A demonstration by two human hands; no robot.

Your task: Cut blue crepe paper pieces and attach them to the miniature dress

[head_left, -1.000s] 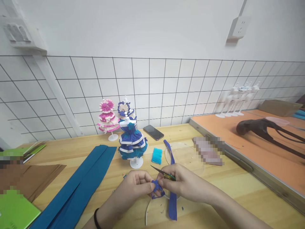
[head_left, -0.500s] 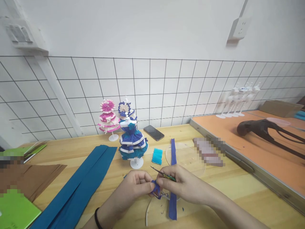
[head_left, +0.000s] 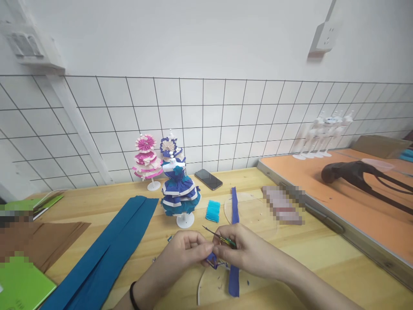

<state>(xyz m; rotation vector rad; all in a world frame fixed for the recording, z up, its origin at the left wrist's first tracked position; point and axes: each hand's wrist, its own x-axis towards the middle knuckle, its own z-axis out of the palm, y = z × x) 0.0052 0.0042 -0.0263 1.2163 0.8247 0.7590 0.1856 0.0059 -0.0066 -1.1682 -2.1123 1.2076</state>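
My left hand (head_left: pixel 183 250) and right hand (head_left: pixel 247 253) both pinch blue paper piece (head_left: pixel 212 259) between fingertips. Right hand also clamps thin pointed tool (head_left: pixel 219 237). Piece looks half-gathered, unattached. Blue strip (head_left: pixel 234 277) under right hand seems mostly uncut. Blue dress model (head_left: pixel 179 194) beyond left hand looks complete.

A small blue paper piece (head_left: pixel 212 259) sits crumpled and gathered into a tight, ruffled tuft, dark blue, near the middle of the scene; it is pinched from both sides, between the fingertips of the left hand (head_left: pixel 183 252) and the right hand (head_left: pixel 248 255), mostly hidden, only its lower edge showing; a thin pointed tool (head_left: pixel 219 236), dark metal with a green and yellow grip, lies slanted across the right hand's fingers, its sharp tip pointing far and left, just above the paper.
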